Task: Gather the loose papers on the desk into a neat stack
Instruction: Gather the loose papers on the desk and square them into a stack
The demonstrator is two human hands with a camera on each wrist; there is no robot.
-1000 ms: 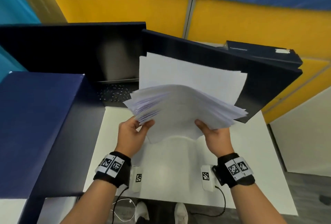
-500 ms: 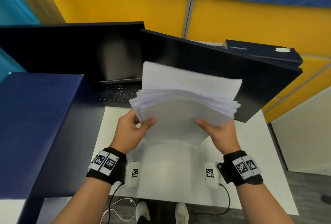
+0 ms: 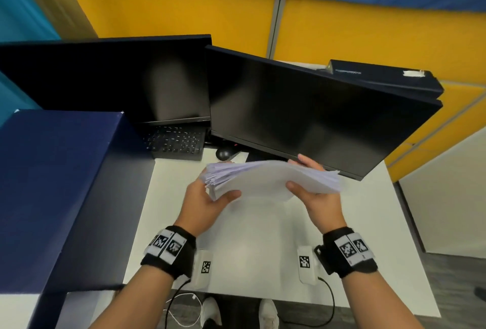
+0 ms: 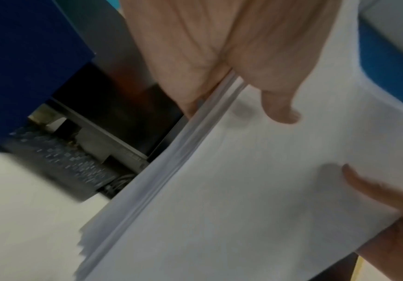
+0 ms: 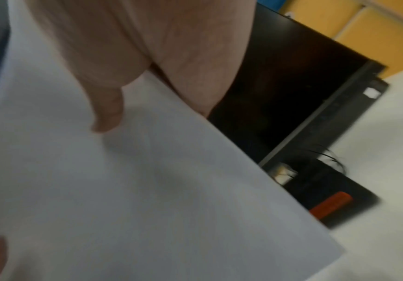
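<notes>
Thumbs of my left hand (image 3: 207, 198) and right hand (image 3: 317, 197) pinch the thick white paper stack (image 3: 271, 180) above the white worktop (image 3: 252, 244), fingers curled underneath, so its ragged edges can be squared.

Black wristbands (image 3: 168, 252) bearing white square-patterned tags; white shoes (image 3: 268, 314).
</notes>
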